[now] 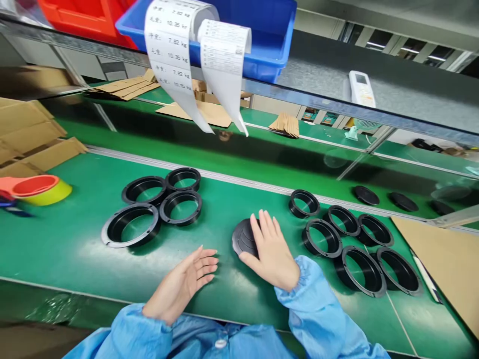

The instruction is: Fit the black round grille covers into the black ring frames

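My right hand (271,252) lies flat, fingers stretched out, on top of a black round ribbed cap (243,237) on the green table. My left hand (187,281) hovers open just left of it, palm turned inward, holding nothing. Left of my hands sits a cluster of black plastic rings (130,224), several of them. Right of my hands lie several more black rings (361,271) in a loose group. Both arms wear light blue sleeves.
Rolls of red and yellow tape (37,189) rest at the left edge. Flat cardboard (445,259) lies at the right, folded cartons (33,134) at the left. Overhead, a shelf holds a blue bin (262,35) with hanging paper labels (175,65) and a white remote (361,89). Black discs (366,195) lie on the far belt.
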`<action>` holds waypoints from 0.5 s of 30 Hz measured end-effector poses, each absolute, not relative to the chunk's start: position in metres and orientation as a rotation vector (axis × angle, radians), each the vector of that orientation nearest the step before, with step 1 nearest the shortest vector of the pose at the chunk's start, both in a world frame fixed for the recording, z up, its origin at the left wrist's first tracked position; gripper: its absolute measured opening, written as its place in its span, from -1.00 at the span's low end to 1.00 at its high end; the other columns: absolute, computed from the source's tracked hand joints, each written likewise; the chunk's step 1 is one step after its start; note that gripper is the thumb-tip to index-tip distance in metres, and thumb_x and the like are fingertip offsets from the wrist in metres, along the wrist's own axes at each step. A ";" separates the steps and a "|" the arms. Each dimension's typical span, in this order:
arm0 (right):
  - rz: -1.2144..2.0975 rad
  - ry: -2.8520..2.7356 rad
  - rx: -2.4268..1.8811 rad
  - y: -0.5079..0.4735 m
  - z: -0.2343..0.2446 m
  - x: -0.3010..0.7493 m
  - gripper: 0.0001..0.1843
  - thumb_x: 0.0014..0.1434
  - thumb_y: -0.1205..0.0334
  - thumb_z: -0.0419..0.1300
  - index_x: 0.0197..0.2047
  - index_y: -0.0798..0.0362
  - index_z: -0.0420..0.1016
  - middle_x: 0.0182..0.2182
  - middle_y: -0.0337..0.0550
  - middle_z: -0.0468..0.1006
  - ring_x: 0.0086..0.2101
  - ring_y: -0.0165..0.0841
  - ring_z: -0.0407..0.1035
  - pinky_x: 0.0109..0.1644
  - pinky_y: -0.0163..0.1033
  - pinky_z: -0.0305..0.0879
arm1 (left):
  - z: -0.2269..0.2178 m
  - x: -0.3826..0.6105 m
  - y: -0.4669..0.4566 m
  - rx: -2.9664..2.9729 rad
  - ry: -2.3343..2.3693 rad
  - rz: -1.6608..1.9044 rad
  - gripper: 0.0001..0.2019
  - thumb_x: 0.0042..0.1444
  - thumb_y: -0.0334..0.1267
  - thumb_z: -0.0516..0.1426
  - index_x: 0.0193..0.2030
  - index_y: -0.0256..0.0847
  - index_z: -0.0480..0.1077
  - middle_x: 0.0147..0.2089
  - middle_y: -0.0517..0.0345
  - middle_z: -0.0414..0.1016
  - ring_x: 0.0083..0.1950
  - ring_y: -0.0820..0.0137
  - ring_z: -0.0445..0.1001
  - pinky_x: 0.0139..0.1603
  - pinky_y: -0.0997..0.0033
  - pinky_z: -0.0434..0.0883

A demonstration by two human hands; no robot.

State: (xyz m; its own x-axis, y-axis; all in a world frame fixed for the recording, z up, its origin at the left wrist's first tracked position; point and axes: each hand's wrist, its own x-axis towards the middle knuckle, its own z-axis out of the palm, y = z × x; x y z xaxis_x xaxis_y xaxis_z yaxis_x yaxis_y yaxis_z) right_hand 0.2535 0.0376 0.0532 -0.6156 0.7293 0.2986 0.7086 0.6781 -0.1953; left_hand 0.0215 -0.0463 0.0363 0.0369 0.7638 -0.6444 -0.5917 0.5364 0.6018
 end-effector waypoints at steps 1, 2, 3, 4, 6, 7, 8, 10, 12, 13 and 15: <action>0.079 -2.471 -1.119 0.038 0.062 0.250 -0.09 0.41 -0.29 -0.17 0.50 0.28 -0.19 0.43 0.23 -0.22 0.41 0.05 -0.32 0.45 0.27 -0.18 | 0.039 0.016 -0.051 0.171 1.150 1.070 -0.67 0.38 -0.12 0.04 0.06 -0.36 0.41 -0.08 -0.08 0.51 -0.04 0.26 0.48 -0.03 0.36 0.44; 0.070 -2.408 -1.118 0.039 0.068 0.247 -0.12 0.43 -0.26 -0.23 0.51 0.28 -0.25 0.44 0.19 -0.24 0.42 0.01 -0.34 0.47 0.24 -0.22 | 0.040 0.011 -0.055 0.159 1.169 1.090 -0.69 0.37 -0.14 0.05 0.04 -0.34 0.43 -0.09 -0.07 0.52 -0.05 0.26 0.48 -0.04 0.37 0.44; 0.060 -2.371 -1.123 0.040 0.069 0.242 -0.12 0.44 -0.24 -0.25 0.51 0.30 -0.26 0.44 0.19 -0.23 0.42 0.01 -0.35 0.47 0.24 -0.25 | 0.042 0.006 -0.060 0.153 1.179 1.110 -0.71 0.37 -0.15 0.06 0.02 -0.33 0.44 -0.09 -0.06 0.52 -0.05 0.27 0.48 -0.04 0.38 0.44; 0.058 -2.386 -1.128 0.041 0.067 0.236 -0.11 0.43 -0.26 -0.23 0.50 0.32 -0.22 0.43 0.23 -0.21 0.42 0.04 -0.33 0.47 0.27 -0.26 | 0.042 0.002 -0.065 0.149 1.185 1.130 -0.72 0.37 -0.17 0.06 0.00 -0.32 0.46 -0.10 -0.06 0.52 -0.05 0.27 0.48 -0.04 0.38 0.45; 0.069 -2.542 -1.145 0.044 0.052 0.225 -0.04 0.38 -0.33 -0.09 0.48 0.33 -0.10 0.41 0.34 -0.16 0.40 0.13 -0.28 0.42 0.39 -0.25 | 0.042 -0.005 -0.075 0.148 1.191 1.157 -0.74 0.36 -0.19 0.06 -0.01 -0.31 0.48 -0.10 -0.06 0.52 -0.04 0.26 0.47 -0.04 0.38 0.46; 0.073 -2.630 -1.163 0.045 0.043 0.221 0.02 0.32 -0.38 0.00 0.47 0.31 -0.05 0.40 0.39 -0.16 0.39 0.19 -0.26 0.38 0.46 -0.25 | 0.042 -0.008 -0.079 0.155 1.194 1.163 -0.74 0.35 -0.19 0.07 -0.02 -0.30 0.48 -0.09 -0.07 0.52 -0.04 0.25 0.47 -0.05 0.37 0.46; 0.072 -2.687 -1.201 0.046 0.035 0.219 0.08 0.25 -0.43 0.09 0.47 0.28 -0.03 0.40 0.41 -0.18 0.38 0.24 -0.25 0.34 0.53 -0.26 | 0.041 -0.011 -0.083 0.172 1.193 1.163 -0.74 0.33 -0.18 0.09 -0.02 -0.30 0.49 -0.08 -0.07 0.52 -0.03 0.24 0.47 -0.05 0.37 0.46; 0.055 -2.719 -1.293 0.048 0.025 0.220 0.20 0.10 -0.49 0.21 0.49 0.17 -0.05 0.40 0.42 -0.22 0.36 0.34 -0.25 0.26 0.61 -0.21 | 0.040 -0.016 -0.088 0.233 1.193 1.170 -0.73 0.26 -0.16 0.17 -0.01 -0.29 0.49 -0.09 -0.08 0.52 -0.05 0.23 0.47 -0.08 0.38 0.47; 0.050 -2.706 -1.340 0.046 0.024 0.224 0.25 0.01 -0.45 0.31 0.50 0.09 -0.08 0.40 0.41 -0.20 0.32 0.41 -0.14 0.16 0.59 0.03 | 0.040 -0.018 -0.092 0.303 1.208 1.185 -0.69 0.17 -0.14 0.27 -0.02 -0.28 0.50 -0.11 -0.06 0.52 -0.07 0.25 0.47 -0.09 0.40 0.46; 0.049 -2.697 -1.342 0.042 0.026 0.226 0.25 0.00 -0.38 0.36 0.51 0.06 -0.10 0.39 0.40 -0.14 0.29 0.41 -0.05 0.10 0.52 0.17 | 0.039 -0.017 -0.095 0.335 1.233 1.197 -0.67 0.12 -0.13 0.32 -0.04 -0.27 0.50 -0.12 -0.06 0.52 -0.08 0.26 0.47 -0.09 0.42 0.45; 0.030 -2.676 -1.274 0.027 0.029 0.228 0.20 0.02 -0.19 0.37 0.52 0.05 -0.15 0.36 0.35 0.02 0.22 0.34 0.11 -0.02 0.37 0.35 | 0.039 -0.009 -0.104 0.390 1.298 1.211 -0.63 0.06 -0.10 0.36 -0.07 -0.26 0.50 -0.14 -0.06 0.52 -0.08 0.28 0.47 -0.09 0.44 0.44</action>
State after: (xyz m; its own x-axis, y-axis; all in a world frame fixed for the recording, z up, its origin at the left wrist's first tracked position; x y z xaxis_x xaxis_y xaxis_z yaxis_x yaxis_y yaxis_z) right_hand 0.2276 0.0272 0.0289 -0.6176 0.7718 0.1511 0.7683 0.6332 -0.0939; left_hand -0.0093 -0.1039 0.0386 -0.1863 0.8370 -0.5145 -0.4553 0.3905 0.8001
